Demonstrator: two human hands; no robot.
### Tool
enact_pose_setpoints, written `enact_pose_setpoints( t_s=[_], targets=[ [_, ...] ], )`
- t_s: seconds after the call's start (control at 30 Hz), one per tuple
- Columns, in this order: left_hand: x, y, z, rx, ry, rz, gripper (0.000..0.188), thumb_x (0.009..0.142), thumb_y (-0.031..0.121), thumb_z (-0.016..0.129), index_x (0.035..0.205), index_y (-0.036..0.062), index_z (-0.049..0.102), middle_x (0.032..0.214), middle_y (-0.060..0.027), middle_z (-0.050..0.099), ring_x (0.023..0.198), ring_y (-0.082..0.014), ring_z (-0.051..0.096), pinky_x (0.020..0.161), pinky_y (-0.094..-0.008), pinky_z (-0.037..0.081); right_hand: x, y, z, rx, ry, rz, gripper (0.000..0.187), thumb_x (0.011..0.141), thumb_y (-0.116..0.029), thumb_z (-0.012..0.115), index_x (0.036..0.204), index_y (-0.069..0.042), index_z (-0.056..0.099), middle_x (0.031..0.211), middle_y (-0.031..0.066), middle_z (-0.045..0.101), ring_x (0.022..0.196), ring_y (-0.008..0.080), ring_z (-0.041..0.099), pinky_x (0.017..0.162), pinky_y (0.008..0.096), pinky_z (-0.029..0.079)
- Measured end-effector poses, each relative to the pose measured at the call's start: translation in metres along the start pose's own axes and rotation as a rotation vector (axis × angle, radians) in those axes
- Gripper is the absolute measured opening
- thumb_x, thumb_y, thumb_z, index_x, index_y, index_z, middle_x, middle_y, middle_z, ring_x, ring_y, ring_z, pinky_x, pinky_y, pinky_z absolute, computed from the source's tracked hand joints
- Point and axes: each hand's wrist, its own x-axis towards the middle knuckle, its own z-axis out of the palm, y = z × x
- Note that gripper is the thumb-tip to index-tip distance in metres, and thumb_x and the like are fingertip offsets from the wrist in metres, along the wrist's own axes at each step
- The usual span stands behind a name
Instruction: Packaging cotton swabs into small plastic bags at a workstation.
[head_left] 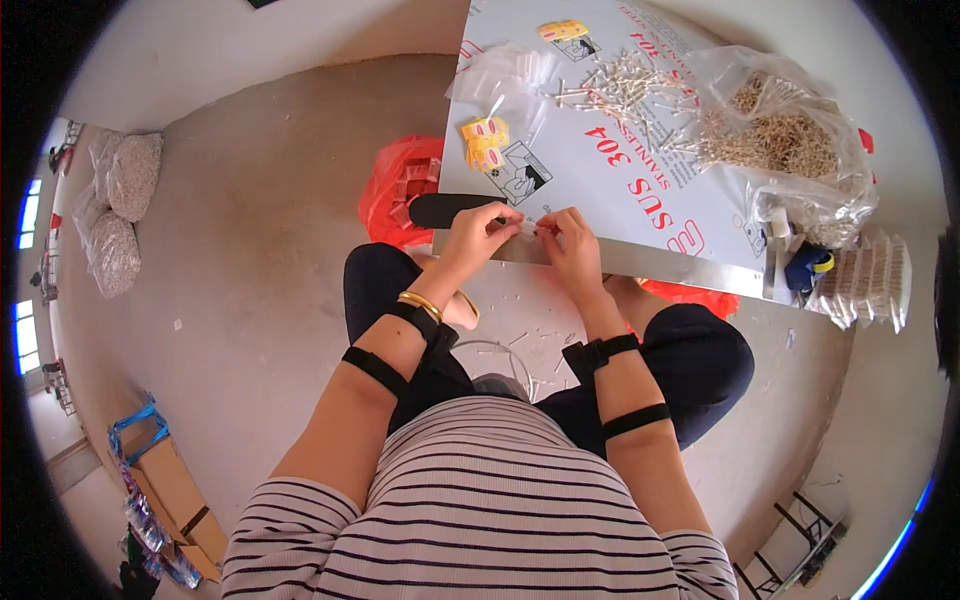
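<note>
Both hands meet over the near edge of the table (690,262). Pinched between them is a small clear plastic bag (528,229), its contents too small to make out. My left hand (480,234) grips its left side, fingertips closed. The fingers of my right hand (570,244) close on the right side. A long black rounded piece (440,210) lies by my left hand, partly hidden behind it. Beyond my hands, yellow printed packets or cards (485,143) rest on the tabletop, near a stack of flat clear bags (505,80).
Short white sticks (630,95) lie heaped on the table beside a large open clear bag (790,130) of brown-ended sticks. Packed clear bundles (868,280) stand at its right corner. A red plastic bag (385,190) sits left of the table. Filled sacks (120,215) lie farther left.
</note>
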Motion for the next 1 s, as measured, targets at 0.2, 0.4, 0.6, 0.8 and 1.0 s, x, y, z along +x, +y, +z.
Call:
enact_pose_setpoints(
  t_s=[0.2,0.4,0.6,0.8,1.0],
  targets=[
    [0.002,-0.002,-0.001,0.013,-0.021,-0.031,0.014,0.093,0.002,0.071,0.106,-0.0008,0.071,0.100,-0.0073,0.077,0.082,-0.0094,0.072,0.072,-0.0245,0.057,0.002,0.004,0.000,-0.096,0.023,-0.095,0.010,0.086,-0.009,0.072,0.095,-0.007,0.069,0.094,0.0084,0.066,0.083,0.0322,0.066,0.076,0.0437,0.051],
    [-0.002,-0.001,-0.001,-0.003,-0.037,-0.063,0.009,0.093,0.001,0.071,0.101,-0.0018,0.070,0.098,-0.0063,0.077,0.080,-0.0078,0.071,0.070,-0.0233,0.056,0.000,-0.002,-0.003,0.114,-0.032,0.044,0.010,0.087,-0.007,0.072,0.094,-0.002,0.068,0.093,0.0131,0.065,0.083,0.0326,0.066,0.074,0.0409,0.053],
    [-0.002,-0.003,0.004,-0.137,-0.028,-0.093,0.008,0.093,0.003,0.070,0.098,-0.0029,0.068,0.095,-0.0079,0.076,0.077,-0.0100,0.072,0.067,-0.0245,0.055,0.001,-0.001,-0.003,0.148,-0.081,0.132,0.012,0.088,-0.008,0.073,0.094,0.001,0.068,0.093,0.0161,0.064,0.079,0.0308,0.066,0.072,0.0389,0.054],
    [0.001,-0.004,0.008,-0.116,-0.052,-0.112,0.010,0.091,0.005,0.072,0.094,-0.0032,0.068,0.090,-0.0091,0.075,0.075,-0.0121,0.072,0.065,-0.0256,0.055,0.003,0.020,-0.003,0.176,-0.117,0.164,0.018,0.088,-0.014,0.076,0.093,0.001,0.068,0.088,0.0158,0.066,0.075,0.0266,0.064,0.070,0.0367,0.052],
    [0.010,-0.014,0.004,-0.220,-0.126,-0.164,0.011,0.091,0.004,0.072,0.090,-0.0022,0.063,0.098,-0.0112,0.075,0.077,-0.0135,0.072,0.069,-0.0260,0.056,0.008,0.022,-0.002,0.211,-0.217,0.341,0.020,0.089,-0.018,0.076,0.094,0.000,0.068,0.077,0.0061,0.067,0.071,0.0128,0.059,0.066,0.0304,0.049]
  ],
)
